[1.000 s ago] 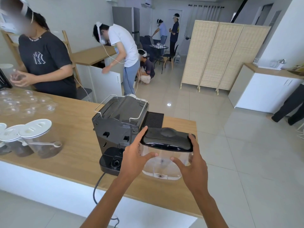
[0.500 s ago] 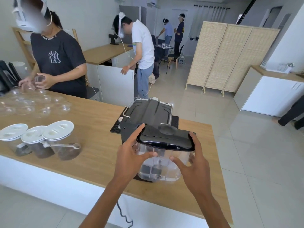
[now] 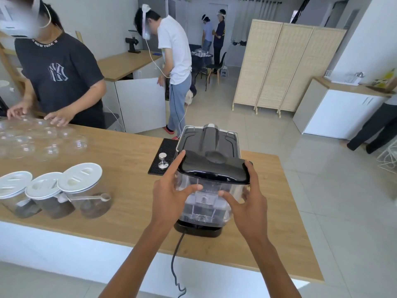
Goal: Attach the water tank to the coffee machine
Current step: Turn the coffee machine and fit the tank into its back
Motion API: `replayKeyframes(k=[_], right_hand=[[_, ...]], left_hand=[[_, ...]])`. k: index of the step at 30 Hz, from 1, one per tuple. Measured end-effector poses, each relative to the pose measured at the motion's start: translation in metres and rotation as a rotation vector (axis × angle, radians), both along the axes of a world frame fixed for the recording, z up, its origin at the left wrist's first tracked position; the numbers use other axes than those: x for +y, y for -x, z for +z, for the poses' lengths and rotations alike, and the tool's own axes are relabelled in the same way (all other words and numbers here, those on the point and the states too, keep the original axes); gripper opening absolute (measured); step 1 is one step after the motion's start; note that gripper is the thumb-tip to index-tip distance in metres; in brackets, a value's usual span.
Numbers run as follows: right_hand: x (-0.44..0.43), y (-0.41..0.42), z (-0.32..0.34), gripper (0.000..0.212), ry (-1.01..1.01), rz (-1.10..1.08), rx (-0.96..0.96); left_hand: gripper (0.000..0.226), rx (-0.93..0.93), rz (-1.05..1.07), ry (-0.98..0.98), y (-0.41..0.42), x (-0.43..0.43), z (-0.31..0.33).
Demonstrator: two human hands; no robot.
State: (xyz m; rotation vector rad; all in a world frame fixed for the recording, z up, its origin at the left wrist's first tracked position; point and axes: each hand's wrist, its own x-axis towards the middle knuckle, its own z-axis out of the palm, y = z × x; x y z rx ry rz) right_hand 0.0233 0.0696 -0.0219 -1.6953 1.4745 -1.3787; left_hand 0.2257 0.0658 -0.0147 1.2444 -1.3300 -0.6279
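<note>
The clear water tank (image 3: 206, 203) with its glossy black lid (image 3: 214, 168) is held upright against the near side of the black coffee machine (image 3: 209, 139), directly over the machine's round base (image 3: 198, 230). My left hand (image 3: 171, 195) grips the tank's left side, index finger stretched along the lid's edge. My right hand (image 3: 249, 203) grips the right side, thumb on the front wall. The tank hides most of the machine's body; whether it rests on the base is unclear.
Three glass jars with white lids (image 3: 79, 190) stand at the left on the wooden counter (image 3: 129, 164). A black mat (image 3: 164, 155) with a metal tamper (image 3: 162, 161) lies left of the machine. A power cord (image 3: 176, 254) hangs over the near edge. A person (image 3: 58, 78) handles clear cups (image 3: 43, 143) at far left.
The tank has moved left from beside the machine to line up over its rear base, and lower. The view shifted so the machine now sits straight ahead. Both hands kept their hold.
</note>
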Motion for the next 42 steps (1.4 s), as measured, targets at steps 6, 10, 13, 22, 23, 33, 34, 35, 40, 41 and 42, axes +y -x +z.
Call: replayKeyframes(k=[6,10,13,22,23,33,34,35,40,41,42], right_hand=[[-0.006,-0.005,0.003,0.101,0.003,-0.026,0.019],[-0.005,-0.006,0.001,0.101,0.01,-0.037,0.045],[-0.004,-0.009,-0.002,0.1,0.013,-0.06,0.052],[-0.007,-0.021,-0.008,0.096,-0.008,-0.06,0.039],[-0.007,-0.021,-0.008,0.096,-0.01,-0.062,0.039],[-0.01,-0.018,-0.004,0.095,0.011,-0.063,0.038],[-0.01,-0.019,-0.004,0.095,0.012,-0.065,0.041],[-0.01,-0.019,-0.005,0.095,0.015,-0.066,0.043],[-0.01,-0.02,-0.01,0.094,0.018,-0.072,0.04],[-0.01,-0.02,-0.011,0.094,0.02,-0.078,0.044],[-0.009,-0.021,-0.012,0.094,0.023,-0.083,0.047]], left_hand=[[0.092,0.058,-0.018,0.033,-0.001,-0.004,0.002],[0.092,0.037,-0.013,0.013,-0.002,-0.007,-0.005],[0.091,0.024,0.001,0.018,-0.003,-0.009,-0.008],[0.091,0.018,0.035,0.018,-0.012,-0.011,-0.014],[0.09,0.029,0.03,0.024,-0.012,-0.01,-0.014],[0.091,0.026,0.033,0.063,-0.011,-0.015,-0.017],[0.091,0.033,0.033,0.068,-0.011,-0.015,-0.018],[0.091,0.039,0.032,0.073,-0.012,-0.015,-0.018],[0.089,0.042,0.03,0.082,-0.012,-0.015,-0.024],[0.09,0.051,0.03,0.086,-0.013,-0.015,-0.025],[0.09,0.058,0.032,0.09,-0.013,-0.014,-0.026]])
